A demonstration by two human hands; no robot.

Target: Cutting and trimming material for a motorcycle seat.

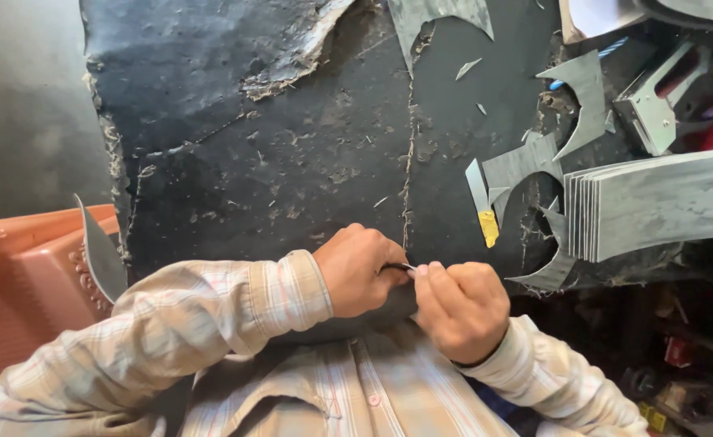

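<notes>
At the near edge of the worn black work board (251, 162), the person's left hand (360, 271) and right hand (461, 311) meet knuckle to knuckle, both closed in a pinch on a small dark piece (403, 266) that shows only as a thin sliver between the fingertips. To the right lie grey cut-out scraps (526, 166), a small yellow-tipped blade (482, 206) and a stack of grey sheets (655, 202), with a metal stapler (654, 105) farther off. An orange plastic chair (25, 267) stands at the left.
</notes>
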